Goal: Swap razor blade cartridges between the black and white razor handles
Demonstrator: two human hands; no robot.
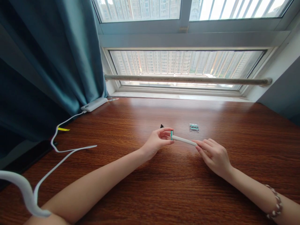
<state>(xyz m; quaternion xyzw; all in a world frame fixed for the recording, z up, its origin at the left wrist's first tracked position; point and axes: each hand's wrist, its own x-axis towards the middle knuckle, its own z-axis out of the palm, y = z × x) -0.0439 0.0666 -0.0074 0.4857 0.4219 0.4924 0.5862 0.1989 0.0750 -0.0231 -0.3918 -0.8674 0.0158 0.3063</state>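
Observation:
A razor with a slim white handle [184, 140] and a teal and dark head [172, 135] is held level above the table between both hands. My left hand [157, 141] pinches the head at its two ends between thumb and fingers. At the other end, my right hand [215, 156] closes thumb and fingertips on the tip of the handle. Beyond the razor lies a small clear case [194, 127] with teal and dark strips that look like spare blades. A small black object [162, 126] shows just behind my left hand, partly hidden by it.
The brown wooden tabletop [150, 193] runs back to a window with a horizontal rail [187, 79]. At the left are a blue curtain [77, 56], a white power strip [95, 104], its white cable [70, 152] and a thick white curved tube [25, 190] near my forearm.

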